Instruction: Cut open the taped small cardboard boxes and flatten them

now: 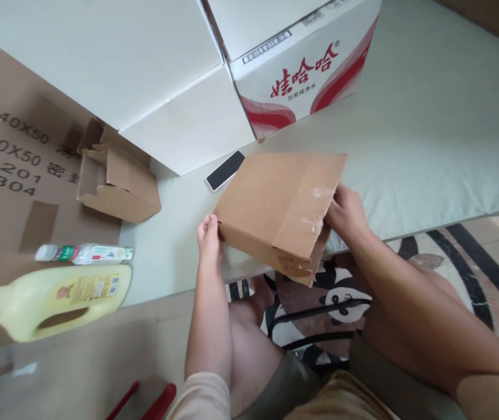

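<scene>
A brown cardboard box is tilted over the front edge of the green-covered surface. My left hand grips its near left corner, thumb on the side and fingers bent round it. At the opposite end, where the flap edge is torn and bits of clear tape stick, my right hand is closed, its fingertips hidden behind or inside the box end. Just behind the box lies a phone with a dark screen.
White cartons, one with red lettering, stand at the back. To the left are a small open cardboard box, a clear bottle, a yellow jug and a large printed carton. A panda-patterned mat lies below.
</scene>
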### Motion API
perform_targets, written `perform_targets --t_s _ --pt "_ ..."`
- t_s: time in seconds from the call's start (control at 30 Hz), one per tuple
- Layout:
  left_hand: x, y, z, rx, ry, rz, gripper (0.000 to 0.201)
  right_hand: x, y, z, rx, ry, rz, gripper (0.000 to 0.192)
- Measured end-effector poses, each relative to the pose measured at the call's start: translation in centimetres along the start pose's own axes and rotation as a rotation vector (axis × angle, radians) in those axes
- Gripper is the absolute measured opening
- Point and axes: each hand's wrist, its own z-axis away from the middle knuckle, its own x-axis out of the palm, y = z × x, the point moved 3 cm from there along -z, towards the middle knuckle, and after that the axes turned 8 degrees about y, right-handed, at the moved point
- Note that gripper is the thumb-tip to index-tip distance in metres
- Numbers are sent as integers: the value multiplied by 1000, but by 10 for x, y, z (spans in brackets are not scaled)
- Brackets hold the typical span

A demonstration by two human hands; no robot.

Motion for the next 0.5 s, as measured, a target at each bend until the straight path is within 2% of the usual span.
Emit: perform_targets --t_s 0.13,0.23,0.33,0.43,0.5 --pt "-5 2 -2 22 11 15 56 2 -8 2 -38 -8 47 24" --pt "-8 3 -5 31 24 27 55 -1 -17 2 -95 -18 7 47" --pt "-13 3 -6 22 77 70 48 -4 -23 2 -82 -72 -79 58" --pt "-18 4 -3 -72 101 138 40 -3 -24 4 -14 -147 -149 60" --pt "-22 4 0 -167 84 173 39 0 -24 6 7 -227 -173 53"
